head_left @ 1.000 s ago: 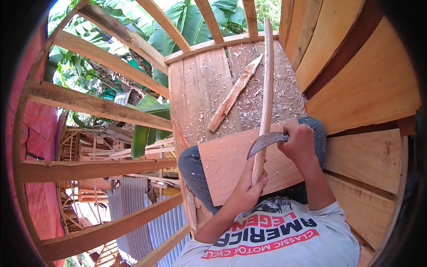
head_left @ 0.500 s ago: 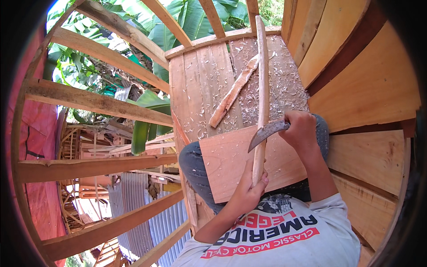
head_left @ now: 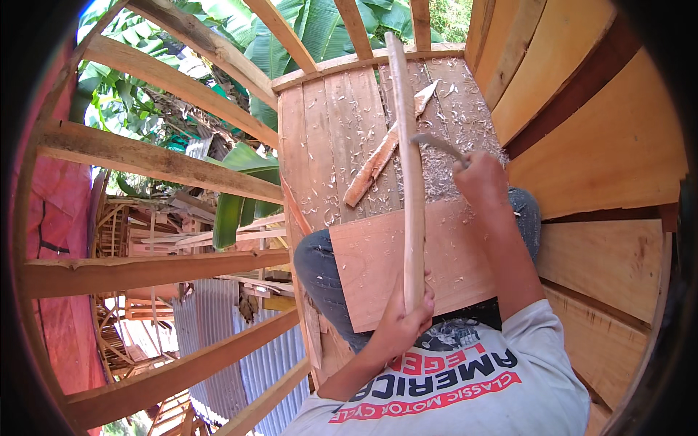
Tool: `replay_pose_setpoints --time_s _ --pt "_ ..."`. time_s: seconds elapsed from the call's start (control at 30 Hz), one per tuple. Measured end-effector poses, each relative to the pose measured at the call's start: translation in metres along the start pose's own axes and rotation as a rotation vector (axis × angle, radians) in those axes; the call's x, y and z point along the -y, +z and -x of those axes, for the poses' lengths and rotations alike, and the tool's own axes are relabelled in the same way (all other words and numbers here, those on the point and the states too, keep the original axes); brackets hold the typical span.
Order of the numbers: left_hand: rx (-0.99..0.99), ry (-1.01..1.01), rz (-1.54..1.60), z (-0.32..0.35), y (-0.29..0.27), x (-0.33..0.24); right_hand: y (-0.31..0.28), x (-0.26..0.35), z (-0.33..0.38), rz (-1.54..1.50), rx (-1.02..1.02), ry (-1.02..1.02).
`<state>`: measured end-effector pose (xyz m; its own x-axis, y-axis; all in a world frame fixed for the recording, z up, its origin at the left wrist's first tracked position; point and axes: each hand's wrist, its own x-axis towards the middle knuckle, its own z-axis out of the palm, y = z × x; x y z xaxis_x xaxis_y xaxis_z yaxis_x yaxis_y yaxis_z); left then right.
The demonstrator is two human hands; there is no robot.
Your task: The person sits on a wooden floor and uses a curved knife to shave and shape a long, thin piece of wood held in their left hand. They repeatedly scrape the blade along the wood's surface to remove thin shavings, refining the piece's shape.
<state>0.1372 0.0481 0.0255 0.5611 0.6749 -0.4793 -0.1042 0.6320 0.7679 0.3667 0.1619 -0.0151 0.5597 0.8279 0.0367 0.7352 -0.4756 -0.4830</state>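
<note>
My left hand (head_left: 407, 314) is closed around the near end of a long, pale wooden stick (head_left: 411, 203), which points away from me and leans slightly left at its far end. In my right hand (head_left: 481, 178) is a knife with a curved blade (head_left: 440, 145); its handle is hidden in my fist. The blade's tip is at the stick's right side, past the middle of its length. Whether the edge touches the wood I cannot tell. A flat rectangular board (head_left: 371, 272) lies across my lap under the stick.
A rough strip of wood (head_left: 372, 171) with bark lies on the plank floor (head_left: 313, 145) among scattered shavings (head_left: 465, 116). Wooden rails (head_left: 160, 163) stand at the left, and a plank wall (head_left: 596, 145) rises at the right. Banana leaves (head_left: 305, 36) hang beyond the far edge.
My right hand has moved the knife farther up the stick, away from me, and its blade has turned. The stick's far end has swung left, uncovering more of the bark strip.
</note>
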Motion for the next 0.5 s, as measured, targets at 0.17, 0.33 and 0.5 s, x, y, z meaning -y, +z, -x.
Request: replay_pose_setpoints --time_s 0.17,0.33,0.5 --pt "0.234 -0.166 0.133 0.018 0.0 0.005 -0.031 -0.029 -0.028 -0.024 0.053 0.162" --pt "0.333 -0.166 0.337 -0.004 -0.002 -0.01 -0.009 -0.045 0.017 -0.17 0.044 0.076" --pt "0.442 -0.152 0.373 -0.011 0.005 -0.019 0.003 -0.065 0.039 -0.426 0.006 0.251"
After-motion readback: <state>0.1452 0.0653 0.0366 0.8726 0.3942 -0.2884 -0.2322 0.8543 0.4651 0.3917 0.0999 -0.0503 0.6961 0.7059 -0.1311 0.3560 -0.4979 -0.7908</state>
